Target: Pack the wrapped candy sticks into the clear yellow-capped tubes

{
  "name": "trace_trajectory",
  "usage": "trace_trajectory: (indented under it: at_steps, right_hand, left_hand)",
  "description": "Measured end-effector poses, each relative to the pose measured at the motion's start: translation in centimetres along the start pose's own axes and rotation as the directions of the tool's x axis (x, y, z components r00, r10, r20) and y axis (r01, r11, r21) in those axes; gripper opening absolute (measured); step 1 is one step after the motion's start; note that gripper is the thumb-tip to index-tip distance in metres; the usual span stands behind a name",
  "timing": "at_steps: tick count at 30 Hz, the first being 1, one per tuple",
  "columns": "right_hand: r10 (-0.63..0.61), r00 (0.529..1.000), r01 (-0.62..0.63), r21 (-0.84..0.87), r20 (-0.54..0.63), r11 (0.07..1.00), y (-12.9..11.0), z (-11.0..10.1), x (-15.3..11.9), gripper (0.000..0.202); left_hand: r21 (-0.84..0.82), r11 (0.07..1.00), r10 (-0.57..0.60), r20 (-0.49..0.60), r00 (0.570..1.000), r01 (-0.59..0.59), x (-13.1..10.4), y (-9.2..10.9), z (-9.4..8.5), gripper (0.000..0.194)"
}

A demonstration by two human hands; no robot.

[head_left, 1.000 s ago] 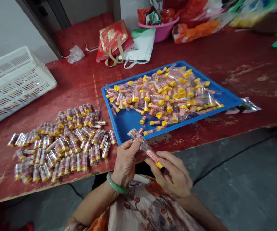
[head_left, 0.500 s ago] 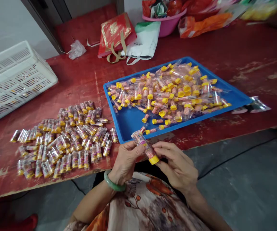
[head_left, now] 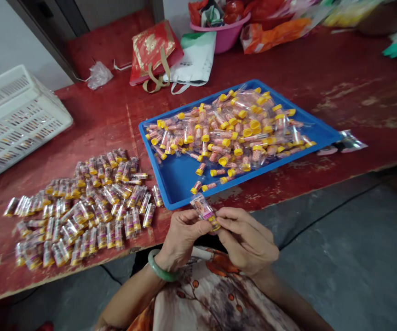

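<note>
A small clear plastic tube in a printed wrapper (head_left: 203, 208) is held in front of my lap, just off the table's near edge. My left hand (head_left: 183, 235) is closed on its left side, the thumb across the wrapper. The fingers of my right hand (head_left: 248, 236) pinch its lower, yellow end. Past my hands, a blue tray (head_left: 172, 181) carries a heap of clear tubes with yellow caps (head_left: 229, 124) and pink contents. To the left on the table lie many wrapped tubes (head_left: 98, 202), partly in rows.
The worn red table (head_left: 105, 115) holds a white slatted crate (head_left: 22, 119) at far left. At the back are a red gift bag (head_left: 153, 50), a white and green bag (head_left: 196, 59) and a pink basin (head_left: 224, 39). A black cable (head_left: 332, 211) crosses the floor at right.
The yellow-capped tube, which stuck out below the printed wrapper, now sits inside it. My right fingers have closed in on its lower end. The whole view has shifted slightly.
</note>
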State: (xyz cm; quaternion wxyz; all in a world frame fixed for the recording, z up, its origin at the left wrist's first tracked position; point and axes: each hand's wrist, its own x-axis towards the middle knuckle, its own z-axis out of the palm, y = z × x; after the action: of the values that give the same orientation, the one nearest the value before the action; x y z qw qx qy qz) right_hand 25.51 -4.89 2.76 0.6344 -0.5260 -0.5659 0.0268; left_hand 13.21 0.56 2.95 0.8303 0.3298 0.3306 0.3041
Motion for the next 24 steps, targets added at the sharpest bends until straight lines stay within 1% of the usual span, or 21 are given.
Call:
trace_trajectory:
  at_steps: [3, 7, 10, 12, 15, 17, 20, 24]
  right_hand:
    - [0.006, 1.0, -0.006, -0.015, -0.013, 1.0, 0.0, 0.1, -0.2, 0.025]
    - [-0.048, 0.999, 0.047, -0.057, -0.011, 0.997, 0.3, 0.3, -0.1, 0.023]
    - [-0.04, 0.999, 0.038, -0.103, -0.02, 0.994, 0.2, 0.2, -0.1, 0.023]
    - [-0.05, 0.998, 0.047, -0.142, -0.022, 0.989, 0.1, 0.2, -0.3, 0.023]
    - [-0.126, 0.992, 0.12, -0.19, -0.019, 0.974, -0.1, 0.1, -0.7, 0.023]
    - [-0.161, 0.986, 0.15, -0.197, -0.038, 0.969, -0.2, 0.1, -0.9, 0.024]
    - [-0.164, 0.984, 0.145, -0.219, -0.069, 0.965, -0.4, 0.1, -1.0, 0.025]
    - [-0.173, 0.983, 0.15, -0.253, -0.07, 0.956, -0.7, 0.0, -1.1, 0.022]
  left_hand:
    - [0.03, 0.999, -0.009, -0.023, 1.0, 0.01, 0.0, 0.2, 0.3, 0.021]
    - [0.023, 0.999, -0.041, -0.059, 0.997, 0.042, 0.3, 1.0, 0.7, 0.025]
    - [0.047, 0.997, -0.051, -0.055, 0.997, 0.054, 0.3, 1.4, 1.0, 0.025]
    - [0.062, 0.997, -0.043, -0.038, 0.998, 0.045, 0.2, 1.4, 1.1, 0.024]
    - [0.066, 0.998, -0.013, -0.026, 1.0, 0.015, 0.0, 1.3, 1.2, 0.023]
    - [0.069, 0.998, 0.002, -0.025, 1.0, 0.0, -0.1, 1.2, 1.3, 0.022]
    - [0.078, 0.997, 0.008, -0.024, 1.0, -0.006, -0.3, 1.1, 1.3, 0.019]
    - [0.089, 0.996, 0.013, -0.042, 0.999, -0.009, -0.5, 1.1, 1.4, 0.019]
